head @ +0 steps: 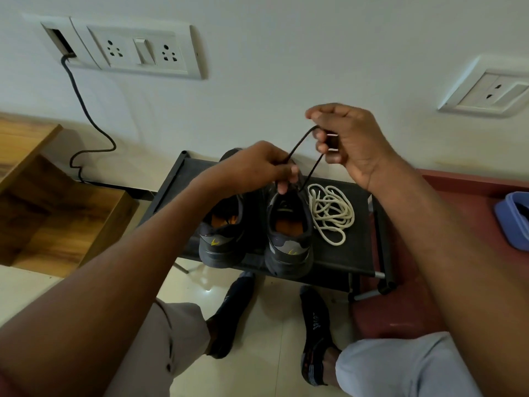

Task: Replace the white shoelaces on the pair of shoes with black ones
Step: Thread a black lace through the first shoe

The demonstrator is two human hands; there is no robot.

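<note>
Two dark grey shoes stand side by side on a low black rack [349, 253], heels toward me: the left shoe [221, 239] and the right shoe [289, 245]. A black shoelace [310, 167] runs up from the right shoe in a loop. My left hand [257, 167] pinches the lace just above the right shoe's tongue. My right hand [343, 138] is raised higher and grips the top of the loop. A loose pile of white shoelaces [330, 212] lies on the rack to the right of the shoes.
A wooden cabinet [43, 202] stands at the left, with a black cable [86, 110] running down the wall from a socket panel [137, 50]. A blue container [515, 222] sits on a red surface at the right. My socked feet [315, 333] rest on the tiled floor below the rack.
</note>
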